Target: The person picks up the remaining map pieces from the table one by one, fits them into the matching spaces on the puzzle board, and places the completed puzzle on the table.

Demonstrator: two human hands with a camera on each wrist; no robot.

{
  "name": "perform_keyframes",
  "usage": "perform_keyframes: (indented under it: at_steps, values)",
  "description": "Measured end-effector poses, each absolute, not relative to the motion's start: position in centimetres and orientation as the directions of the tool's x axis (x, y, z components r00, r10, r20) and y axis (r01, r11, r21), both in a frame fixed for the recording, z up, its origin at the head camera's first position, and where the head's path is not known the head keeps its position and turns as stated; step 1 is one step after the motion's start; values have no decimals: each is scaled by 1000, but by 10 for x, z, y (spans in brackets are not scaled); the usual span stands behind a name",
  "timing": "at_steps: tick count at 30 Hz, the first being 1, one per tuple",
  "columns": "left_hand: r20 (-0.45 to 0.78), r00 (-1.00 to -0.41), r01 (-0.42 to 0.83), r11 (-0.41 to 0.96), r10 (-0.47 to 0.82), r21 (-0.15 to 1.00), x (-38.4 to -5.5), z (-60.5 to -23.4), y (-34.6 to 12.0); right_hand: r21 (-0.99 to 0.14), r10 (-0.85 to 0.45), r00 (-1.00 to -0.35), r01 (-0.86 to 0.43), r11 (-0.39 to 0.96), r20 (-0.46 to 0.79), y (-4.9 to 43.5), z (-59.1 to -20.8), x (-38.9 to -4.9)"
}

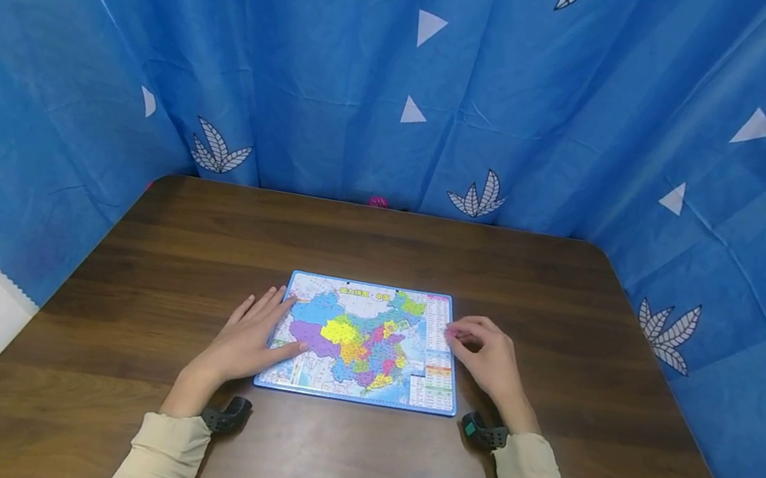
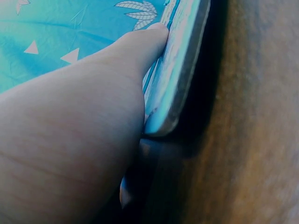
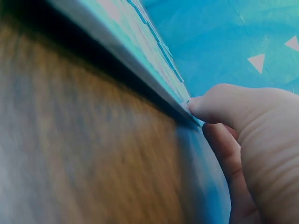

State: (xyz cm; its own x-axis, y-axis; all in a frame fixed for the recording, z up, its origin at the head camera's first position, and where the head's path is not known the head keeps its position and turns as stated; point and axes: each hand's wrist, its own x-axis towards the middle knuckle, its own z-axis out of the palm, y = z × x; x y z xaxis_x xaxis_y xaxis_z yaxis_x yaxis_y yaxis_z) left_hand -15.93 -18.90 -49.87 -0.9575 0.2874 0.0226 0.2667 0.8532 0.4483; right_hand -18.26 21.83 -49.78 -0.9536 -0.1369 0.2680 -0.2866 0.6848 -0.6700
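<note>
A blue-framed magnetic map puzzle board [image 1: 352, 386] lies flat on the table, its colourful map facing up with the provinces in different colours. My left hand [image 1: 250, 342] rests on its left side, fingers spread and fairly straight. In the left wrist view the left thumb [image 2: 152, 39] lies over the board's face. At the opposite edge, my right hand [image 1: 488, 358] has curled fingers and pinches the board's rim between thumb and fingertips. From the right wrist the thumb [image 3: 205, 107] shows against the board's edge [image 3: 140, 70]. A small pink spot shows at those fingertips, too small to identify.
The brown wooden table [image 1: 344, 469] extends around the board. Blue curtains [image 1: 355, 40] with white leaves and triangles hang behind and at the sides. A pink-red object [image 1: 378, 202] shows at the far table edge. Black wrist straps [image 1: 483, 432] sit on both wrists.
</note>
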Motion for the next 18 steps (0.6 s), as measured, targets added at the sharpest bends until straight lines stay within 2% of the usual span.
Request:
perform_keyframes:
  at_steps: [5, 14, 18]
  values:
    - [22, -957, 269, 852, 290, 449, -159, -500, -188, -672, -144, -953, -291, 681, 268, 217, -496, -182]
    - [28, -958, 268, 851, 286, 452, -157, -498, -188, -541, -214, -926, -358, 761, 312, 214, -491, -183]
    - [31, -956, 273, 847, 292, 455, -156, -497, -188, -527, -217, -926, -357, 771, 310, 211, -488, -184]
